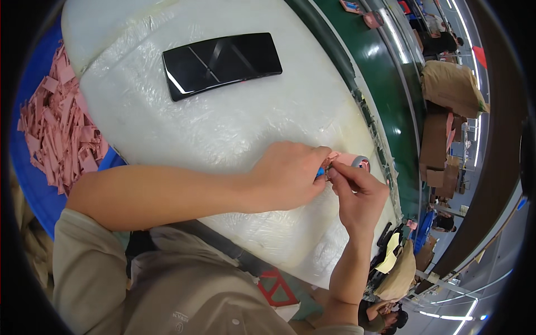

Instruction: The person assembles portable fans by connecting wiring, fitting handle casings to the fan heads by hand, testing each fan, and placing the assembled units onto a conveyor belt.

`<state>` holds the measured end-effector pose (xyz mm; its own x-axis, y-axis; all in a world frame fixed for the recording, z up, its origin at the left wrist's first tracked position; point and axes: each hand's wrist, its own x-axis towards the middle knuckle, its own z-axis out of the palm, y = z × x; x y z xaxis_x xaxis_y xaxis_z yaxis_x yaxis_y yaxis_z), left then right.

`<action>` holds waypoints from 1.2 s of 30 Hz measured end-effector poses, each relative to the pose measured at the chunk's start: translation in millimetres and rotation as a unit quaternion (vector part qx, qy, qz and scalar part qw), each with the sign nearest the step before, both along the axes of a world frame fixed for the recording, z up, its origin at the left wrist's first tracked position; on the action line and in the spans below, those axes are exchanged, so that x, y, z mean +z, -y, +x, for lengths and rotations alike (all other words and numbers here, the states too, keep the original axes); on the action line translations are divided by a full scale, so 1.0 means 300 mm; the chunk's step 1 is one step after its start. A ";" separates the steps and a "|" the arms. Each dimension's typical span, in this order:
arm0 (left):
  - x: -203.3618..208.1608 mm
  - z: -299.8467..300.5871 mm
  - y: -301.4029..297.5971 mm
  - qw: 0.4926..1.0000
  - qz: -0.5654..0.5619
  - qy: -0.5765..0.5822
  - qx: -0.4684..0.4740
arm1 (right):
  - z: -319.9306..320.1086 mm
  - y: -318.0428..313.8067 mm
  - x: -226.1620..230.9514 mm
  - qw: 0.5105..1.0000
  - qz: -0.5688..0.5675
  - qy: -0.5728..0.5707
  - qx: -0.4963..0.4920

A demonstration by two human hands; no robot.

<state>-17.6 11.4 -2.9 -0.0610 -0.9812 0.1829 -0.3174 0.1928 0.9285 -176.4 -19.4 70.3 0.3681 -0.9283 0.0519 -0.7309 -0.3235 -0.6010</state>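
My left hand is closed over the worktable, its fingers curled around a pink cylindrical piece with a grey ring at its far end. A small bit of bright blue shows between the left fingers; its kind cannot be made out. Against the piece's near side, my right hand is closed in a pinch, thumb and forefinger pressed together close to the left fingertips. Whatever lies in that pinch is too small and too covered to name.
A black smartphone lies on the plastic-wrapped white table. To the left, a blue bin holds many pink plastic pieces. Beyond the table's dark padded edge runs a green surface. Cartons, sacks and other people are farther right.
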 end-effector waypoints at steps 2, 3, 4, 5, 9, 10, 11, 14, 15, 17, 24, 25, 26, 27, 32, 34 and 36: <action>-0.006 -0.004 0.000 1.000 -0.003 -0.012 0.010 | 0.003 0.006 0.002 1.000 -0.001 -0.004 0.001; -0.005 -0.003 -0.001 1.000 -0.004 -0.011 0.010 | 0.004 0.008 0.001 1.000 0.000 -0.009 0.001; -0.005 -0.003 -0.001 1.000 -0.008 -0.009 0.010 | 0.006 0.009 0.003 1.000 0.000 -0.008 0.000; -0.005 -0.003 -0.001 1.000 -0.011 -0.007 0.010 | 0.010 0.011 0.008 1.000 0.000 -0.013 0.006; -0.002 -0.002 -0.003 1.000 -0.011 -0.005 0.013 | 0.025 0.015 0.013 1.000 0.000 -0.017 0.016; -0.006 -0.003 -0.002 1.000 -0.017 -0.004 0.015 | 0.028 0.017 0.013 1.000 0.000 -0.017 0.016; -0.009 -0.004 -0.002 1.000 -0.024 -0.004 0.018 | 0.030 0.018 0.014 1.000 0.009 -0.021 0.007; -0.008 -0.003 -0.002 1.000 -0.015 0.006 0.014 | 0.049 0.022 0.019 0.999 0.025 -0.028 -0.011; -0.004 -0.004 -0.003 1.000 -0.015 0.005 0.014 | 0.055 0.022 0.021 0.999 0.032 -0.033 -0.019; 0.004 -0.005 -0.004 1.000 -0.009 0.013 0.015 | 0.065 0.031 0.026 0.998 0.043 -0.031 -0.020; 0.013 0.011 0.000 0.998 0.059 -0.036 -0.009 | 0.088 0.078 0.061 0.987 0.135 -0.024 -0.078; 0.013 0.019 0.000 0.997 0.060 -0.054 -0.011 | 0.081 0.080 0.062 0.986 0.142 -0.041 -0.079; 0.013 0.026 0.001 0.995 0.063 -0.073 -0.013 | 0.071 0.077 0.073 0.986 0.135 -0.038 -0.087; 0.027 0.031 0.004 0.996 0.056 -0.072 -0.023 | 0.054 0.069 0.087 0.985 0.149 -0.019 -0.085; 0.072 0.053 -0.002 0.984 0.145 -0.087 -0.053 | -0.011 0.038 0.151 0.974 0.214 0.002 -0.078; 0.048 0.036 -0.003 0.989 0.095 -0.099 -0.060 | -0.034 0.049 0.120 0.986 0.161 -0.039 0.018; 0.040 0.036 -0.010 0.991 0.050 -0.110 -0.065 | -0.028 0.050 0.095 0.992 0.098 -0.036 0.078</action>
